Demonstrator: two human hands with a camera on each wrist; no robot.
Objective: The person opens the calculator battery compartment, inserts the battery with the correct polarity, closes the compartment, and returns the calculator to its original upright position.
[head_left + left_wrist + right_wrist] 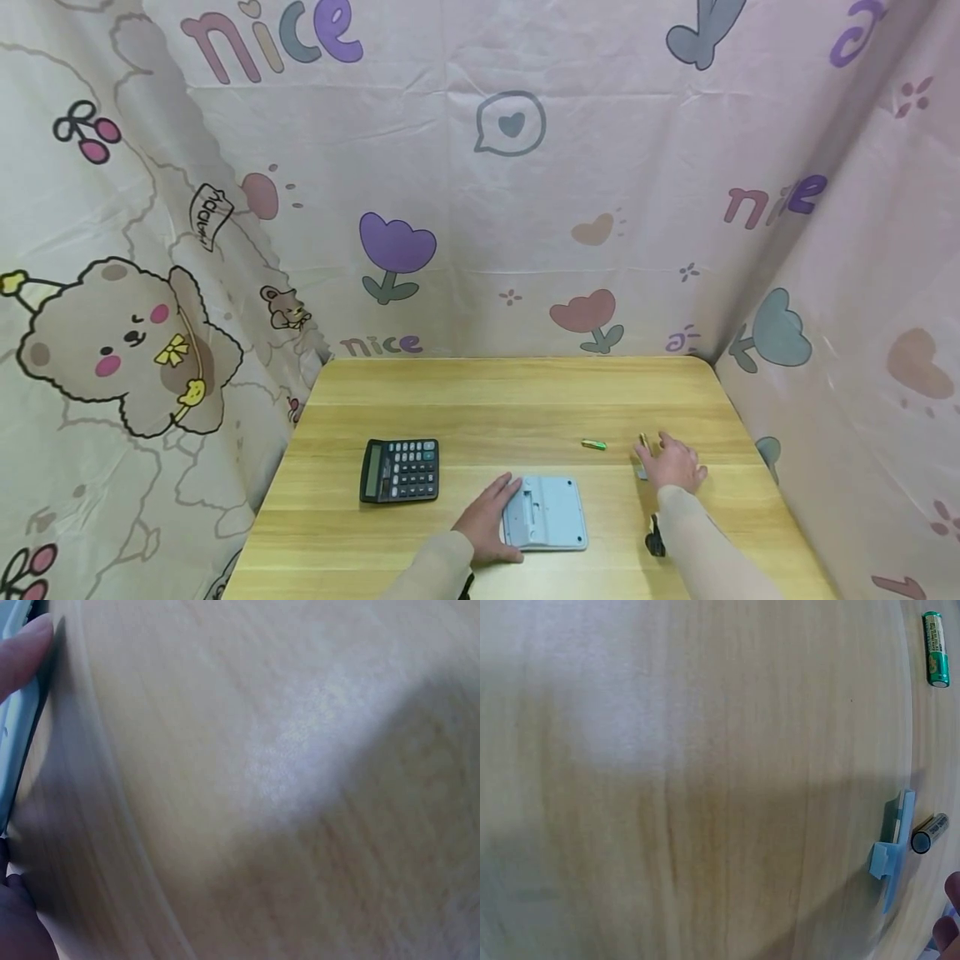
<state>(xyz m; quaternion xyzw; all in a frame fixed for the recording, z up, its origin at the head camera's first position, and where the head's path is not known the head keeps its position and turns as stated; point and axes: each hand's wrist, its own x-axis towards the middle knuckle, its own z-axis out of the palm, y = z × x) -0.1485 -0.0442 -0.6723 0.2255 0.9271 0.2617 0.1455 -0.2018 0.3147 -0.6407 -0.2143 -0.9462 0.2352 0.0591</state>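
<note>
A light blue calculator (558, 517) lies face down on the table, its back with an open battery slot turned up. My left hand (487, 521) holds it by the left side, thumb at the near corner and fingers at the far one; in the left wrist view a fingertip (26, 652) lies over its edge. Over to the right, my right hand (673, 465) reaches with loosely bent fingers close to a battery (930, 834) and a small light blue battery cover (900, 851). Its fingertips show apart from both in the right wrist view. A green battery (594, 445) lies between the hands, farther back.
A black calculator (401, 471) lies face up to the left. The wooden table (510, 392) ends at a printed curtain (480, 208) at the back, and curtains hang on both sides too.
</note>
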